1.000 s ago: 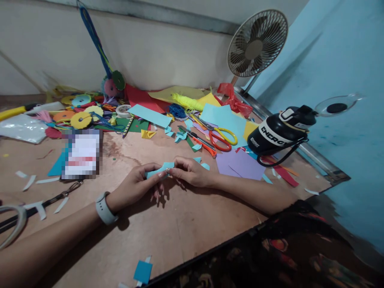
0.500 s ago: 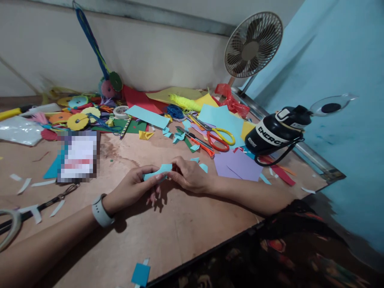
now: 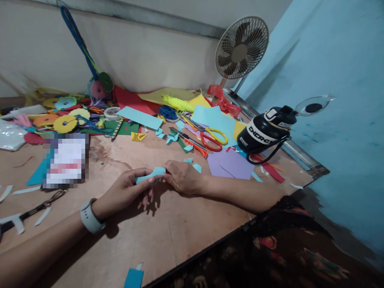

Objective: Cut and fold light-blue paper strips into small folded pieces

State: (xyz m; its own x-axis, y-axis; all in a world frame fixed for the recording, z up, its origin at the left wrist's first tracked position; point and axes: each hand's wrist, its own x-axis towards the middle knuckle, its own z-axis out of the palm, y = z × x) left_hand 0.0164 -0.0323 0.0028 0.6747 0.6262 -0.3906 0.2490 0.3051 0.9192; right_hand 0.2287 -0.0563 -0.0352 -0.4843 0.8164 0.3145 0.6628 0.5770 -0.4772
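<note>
Between my two hands is a small piece of light blue paper (image 3: 156,172), bent or folded. My left hand (image 3: 131,189), with a pale watch on the wrist, pinches its left part between thumb and fingers. At its right end, my right hand (image 3: 182,176) grips the paper with thumb and bent forefinger; those fingertips are partly hidden. Light blue scraps (image 3: 197,167) lie just beyond my right hand. Farther back are scissors (image 3: 212,138) with red and yellow handles and an orange cutter knife (image 3: 196,147).
Purple sheets (image 3: 229,165) and a black bottle (image 3: 258,132) stand to the right, with a fan (image 3: 240,50) behind. Coloured paper discs (image 3: 65,124), cords and a tape roll (image 3: 112,113) crowd the back left. A blue paper piece (image 3: 133,277) lies near the front edge.
The whole scene has shifted a little left as the camera turned. Both hands keep the same hold on the light blue paper.
</note>
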